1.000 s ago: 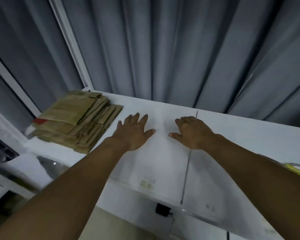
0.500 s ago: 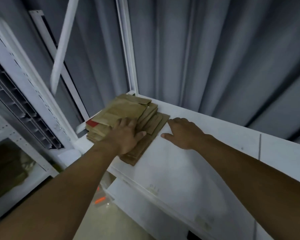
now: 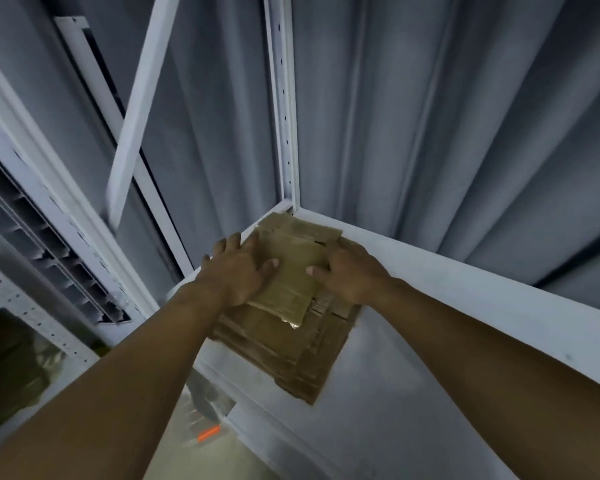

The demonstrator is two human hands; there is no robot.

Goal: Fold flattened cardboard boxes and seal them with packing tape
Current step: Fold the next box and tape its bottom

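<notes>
A stack of flattened brown cardboard boxes lies at the far left corner of the white table. The top flattened box sits between my hands, its near end raised a little off the stack. My left hand grips its left edge, thumb on top. My right hand holds its right edge, with the thumb on the upper face and the fingers curled over the side. No tape is in view.
A white perforated post rises at the table corner, with a grey curtain behind. A white rack with a louvred panel stands at the left. An orange object lies on the floor below the table edge.
My view swung left toward the stack. Both hands moved from the bare tabletop onto the cardboard, and the right hand went from the table to the top box's right edge.
</notes>
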